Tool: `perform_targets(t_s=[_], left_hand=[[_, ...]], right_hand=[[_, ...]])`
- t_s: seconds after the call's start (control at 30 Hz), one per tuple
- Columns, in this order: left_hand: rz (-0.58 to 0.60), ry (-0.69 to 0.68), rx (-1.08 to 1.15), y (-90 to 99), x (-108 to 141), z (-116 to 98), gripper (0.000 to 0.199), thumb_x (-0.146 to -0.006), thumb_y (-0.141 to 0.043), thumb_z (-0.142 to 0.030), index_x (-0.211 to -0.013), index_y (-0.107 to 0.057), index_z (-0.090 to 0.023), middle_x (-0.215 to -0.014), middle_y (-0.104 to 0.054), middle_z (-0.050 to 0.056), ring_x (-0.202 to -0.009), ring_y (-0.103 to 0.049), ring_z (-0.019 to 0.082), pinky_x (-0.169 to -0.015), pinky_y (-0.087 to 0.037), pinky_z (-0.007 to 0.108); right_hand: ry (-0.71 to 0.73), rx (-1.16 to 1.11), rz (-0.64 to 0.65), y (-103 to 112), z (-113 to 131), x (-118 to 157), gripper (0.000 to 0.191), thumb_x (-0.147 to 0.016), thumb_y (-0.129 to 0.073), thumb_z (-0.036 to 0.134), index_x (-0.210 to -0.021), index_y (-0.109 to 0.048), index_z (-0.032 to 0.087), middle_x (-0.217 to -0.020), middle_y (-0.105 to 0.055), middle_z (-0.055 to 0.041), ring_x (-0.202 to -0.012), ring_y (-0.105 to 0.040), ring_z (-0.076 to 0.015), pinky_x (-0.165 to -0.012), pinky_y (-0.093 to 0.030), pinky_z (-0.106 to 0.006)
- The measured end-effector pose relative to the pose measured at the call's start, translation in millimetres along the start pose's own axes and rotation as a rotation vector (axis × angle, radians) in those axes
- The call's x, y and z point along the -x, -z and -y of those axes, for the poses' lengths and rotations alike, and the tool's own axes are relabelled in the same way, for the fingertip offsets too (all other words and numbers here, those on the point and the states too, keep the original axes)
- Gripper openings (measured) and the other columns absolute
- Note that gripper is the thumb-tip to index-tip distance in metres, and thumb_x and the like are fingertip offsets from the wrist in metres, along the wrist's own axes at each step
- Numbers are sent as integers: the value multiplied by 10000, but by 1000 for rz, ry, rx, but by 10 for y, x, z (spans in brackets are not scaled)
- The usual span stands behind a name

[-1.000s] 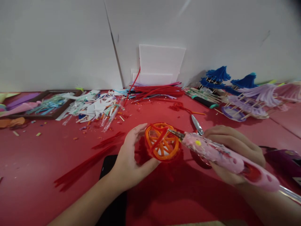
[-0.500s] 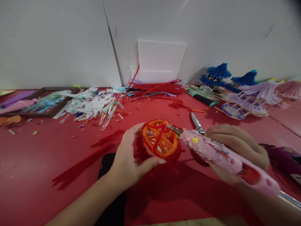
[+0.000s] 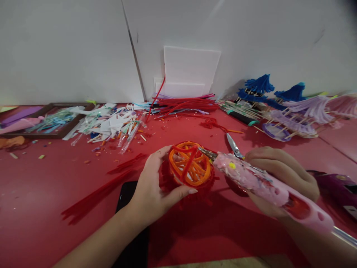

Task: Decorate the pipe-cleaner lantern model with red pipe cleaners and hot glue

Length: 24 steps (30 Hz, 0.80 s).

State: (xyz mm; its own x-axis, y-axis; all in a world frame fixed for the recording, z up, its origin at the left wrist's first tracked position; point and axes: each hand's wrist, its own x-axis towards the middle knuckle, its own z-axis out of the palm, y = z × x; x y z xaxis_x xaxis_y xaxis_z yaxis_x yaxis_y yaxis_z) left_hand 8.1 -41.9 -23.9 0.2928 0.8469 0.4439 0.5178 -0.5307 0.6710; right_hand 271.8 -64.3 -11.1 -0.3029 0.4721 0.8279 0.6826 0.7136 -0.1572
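Note:
Thumb and fingers of my left hand [image 3: 153, 186] curve around the left side of a round pipe-cleaner piece [image 3: 205, 180]. Its top is an orange ring with crossing orange and red strands; fuzzy red surrounds it below. My right hand [image 3: 283, 173] grips a pink hot glue gun [image 3: 251, 180], smeared with dried glue, with a clear glue stick [image 3: 344, 238] at its rear. The metal nozzle meets or hovers just over the ring's upper edge. Behind it, a pair of scissors [image 3: 234, 145] lies partly hidden by the glue gun and my right hand.
Red pipe cleaners [image 3: 97, 197] and a black phone [image 3: 131, 245] lie at the left. Further back are white scraps [image 3: 113, 124], a brown frame [image 3: 52, 136], bundled red stems [image 3: 186, 107] and white boards [image 3: 192, 70]. Blue [image 3: 259, 85] and lilac umbrella-like models [image 3: 309, 108] stand right.
Almost nothing differs. The glue gun has shifted very slightly right, its nozzle still at the ring's upper edge; my left hand keeps its hold.

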Motion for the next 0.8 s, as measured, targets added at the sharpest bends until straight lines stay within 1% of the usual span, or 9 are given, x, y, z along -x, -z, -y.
perform_targets(t_s=[0.1,0.17,0.27,0.47,0.67,0.8], left_hand=[[0,-9,-34,3,-5,-6,788,-675,-737,-534,-1294,-373,-210,-1236,-552,135,-1114,-576,288,-958,-488,471],[2,-26,-58,7,-4,-8,764,-693,-721,-533,-1292,-374,-209,-1232,-557,132,-1114,-577,282,-952,-497,458],[-7,-42,-97,13,1,-9,757,-706,-705,-538,-1290,-371,-190,-1224,-560,146,-1105,-585,288,-943,-504,464],[-13,-56,-125,13,3,-19,710,-730,-687,-503,-1282,-379,-179,-1207,-572,160,-1087,-604,297,-919,-520,477],[-15,-57,-121,15,-6,-16,718,-721,-705,-468,-1294,-371,-191,-1218,-571,156,-1089,-607,300,-925,-518,477],[-16,-59,-119,11,5,-6,717,-724,-703,-468,-1296,-371,-191,-1223,-569,153,-1095,-604,300,-932,-515,471]], right_hand=[[41,-15,-25,-6,-10,-6,257,-795,-562,119,-1036,-617,190,-864,-612,-69,-813,-606,-223,-685,-525,-361],[64,-25,-19,-4,-15,-14,247,-780,-567,94,-1016,-610,153,-861,-602,-82,-800,-599,-222,-675,-515,-362],[82,-45,-7,5,-20,-23,232,-774,-571,93,-1002,-594,132,-845,-585,-88,-803,-584,-225,-673,-503,-365],[70,-49,6,-4,-8,-40,134,-808,-544,150,-934,-589,150,-818,-561,-86,-769,-567,-221,-633,-486,-369],[92,-56,9,-18,2,-89,111,-810,-540,165,-917,-570,170,-758,-536,-70,-714,-542,-218,-585,-472,-371],[73,-56,19,-1,14,-100,99,-812,-529,177,-905,-563,186,-721,-537,-62,-683,-546,-219,-563,-474,-373]])
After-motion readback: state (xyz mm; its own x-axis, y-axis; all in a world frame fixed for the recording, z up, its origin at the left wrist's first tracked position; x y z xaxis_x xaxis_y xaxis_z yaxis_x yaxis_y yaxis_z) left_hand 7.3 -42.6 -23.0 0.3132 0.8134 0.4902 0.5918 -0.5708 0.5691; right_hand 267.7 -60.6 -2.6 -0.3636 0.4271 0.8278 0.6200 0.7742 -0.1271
